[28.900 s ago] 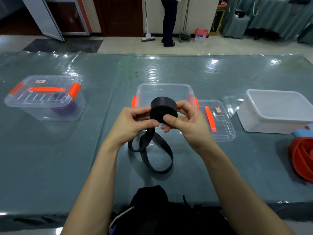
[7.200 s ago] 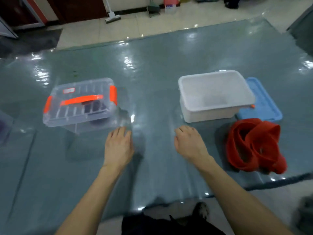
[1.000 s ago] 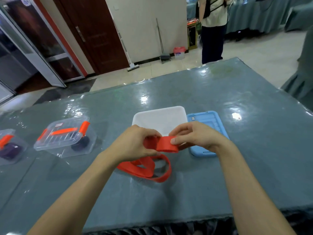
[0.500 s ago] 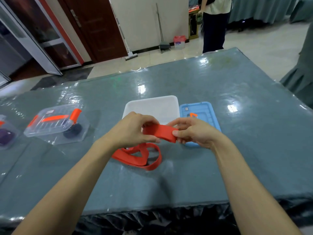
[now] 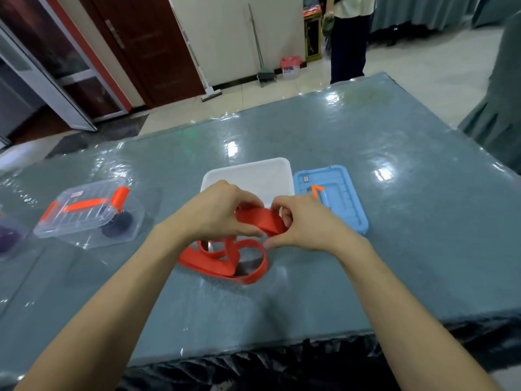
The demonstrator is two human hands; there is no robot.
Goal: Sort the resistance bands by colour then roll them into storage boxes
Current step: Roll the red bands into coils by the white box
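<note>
A red resistance band (image 5: 225, 262) lies in loose loops on the grey table, its upper end lifted between my hands. My left hand (image 5: 217, 214) grips that lifted end from the left. My right hand (image 5: 303, 227) pinches the same flat stretch from the right, thumb underneath. Just behind my hands stands an open white storage box (image 5: 248, 172). Its blue lid (image 5: 338, 193) lies flat to the right of it.
At the left a clear lidded box (image 5: 87, 213) with orange clips holds a rolled black band. A second clear box (image 5: 8, 238) with a purple roll is cut off by the left edge. A person (image 5: 348, 38) stands beyond the table's far side. The table's front edge (image 5: 253, 348) runs below my forearms.
My hands have drawn closer together on the red band's lifted end, and my right hand has curled over it. The loose loops below have shifted slightly.
</note>
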